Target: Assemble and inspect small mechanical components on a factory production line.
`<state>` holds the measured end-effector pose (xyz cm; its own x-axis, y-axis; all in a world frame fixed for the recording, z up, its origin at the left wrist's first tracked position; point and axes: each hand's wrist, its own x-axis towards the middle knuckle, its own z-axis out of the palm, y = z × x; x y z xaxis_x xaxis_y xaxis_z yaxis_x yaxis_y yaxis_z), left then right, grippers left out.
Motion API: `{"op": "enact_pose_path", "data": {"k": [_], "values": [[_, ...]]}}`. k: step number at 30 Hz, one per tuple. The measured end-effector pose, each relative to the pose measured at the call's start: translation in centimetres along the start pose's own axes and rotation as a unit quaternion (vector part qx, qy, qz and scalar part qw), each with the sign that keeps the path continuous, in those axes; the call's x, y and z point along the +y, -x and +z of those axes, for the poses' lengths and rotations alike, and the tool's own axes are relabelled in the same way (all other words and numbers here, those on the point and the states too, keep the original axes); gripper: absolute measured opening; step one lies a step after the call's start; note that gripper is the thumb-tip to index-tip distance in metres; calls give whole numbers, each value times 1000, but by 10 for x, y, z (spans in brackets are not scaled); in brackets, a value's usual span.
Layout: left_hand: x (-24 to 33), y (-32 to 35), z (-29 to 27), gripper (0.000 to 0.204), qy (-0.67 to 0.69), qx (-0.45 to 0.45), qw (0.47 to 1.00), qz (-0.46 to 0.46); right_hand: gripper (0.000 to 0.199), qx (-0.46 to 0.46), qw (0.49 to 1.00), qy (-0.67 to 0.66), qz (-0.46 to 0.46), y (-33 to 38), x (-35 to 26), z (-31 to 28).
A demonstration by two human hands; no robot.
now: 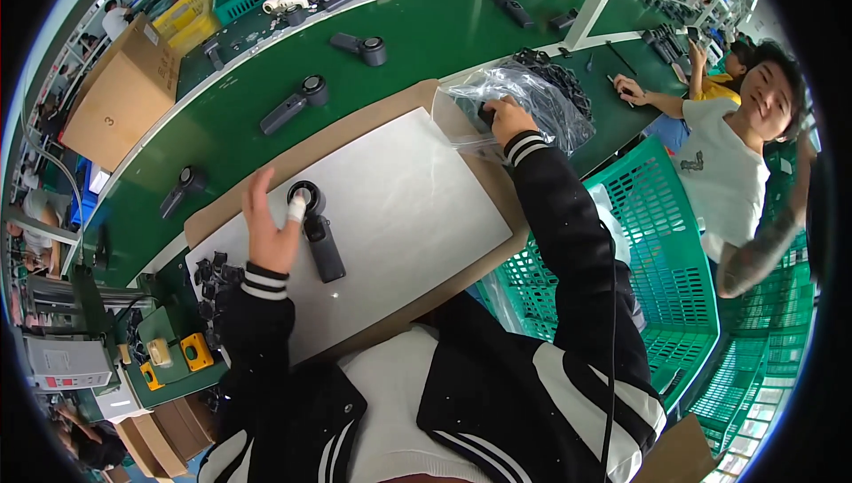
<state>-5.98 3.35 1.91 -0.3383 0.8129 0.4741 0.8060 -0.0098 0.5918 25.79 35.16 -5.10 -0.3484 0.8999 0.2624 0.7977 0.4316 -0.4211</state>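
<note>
A black handheld fan point(325, 248) with a round, ring-shaped head lies on the white sheet point(426, 208). My left hand point(273, 226) is beside that head, its fingers stretched apart. The thumb, wrapped in something white, touches the ring. Off to the right, my right hand point(508, 121) is closed on a small dark part point(486, 114), mostly hidden by the fingers. It is over the edge of a clear plastic bag point(561, 119), which holds or covers several black pieces.
More black fans point(297, 106) lie along the green bench point(399, 39). Small black parts point(217, 279) are piled left of the sheet. A green basket point(661, 217) stands by my right arm. Close on the right is a person point(728, 164). A cardboard box point(124, 93) stands at the back left.
</note>
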Motion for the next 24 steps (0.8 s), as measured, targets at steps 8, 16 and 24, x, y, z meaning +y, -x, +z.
{"op": "enact_pose_path", "data": {"k": [8, 16, 24], "values": [[-154, -162, 67, 64, -370, -118, 915, -108, 19, -68, 997, 27, 38, -5, 12, -5], [-195, -216, 129, 42, -245, -149, 958, -15, 14, 6, 996, -21, 84, 2, 9, -12], [-141, -265, 167, 50, -301, -201, 927, 96, 16, 59, 991, -105, 53, -1, 8, -16]]}}
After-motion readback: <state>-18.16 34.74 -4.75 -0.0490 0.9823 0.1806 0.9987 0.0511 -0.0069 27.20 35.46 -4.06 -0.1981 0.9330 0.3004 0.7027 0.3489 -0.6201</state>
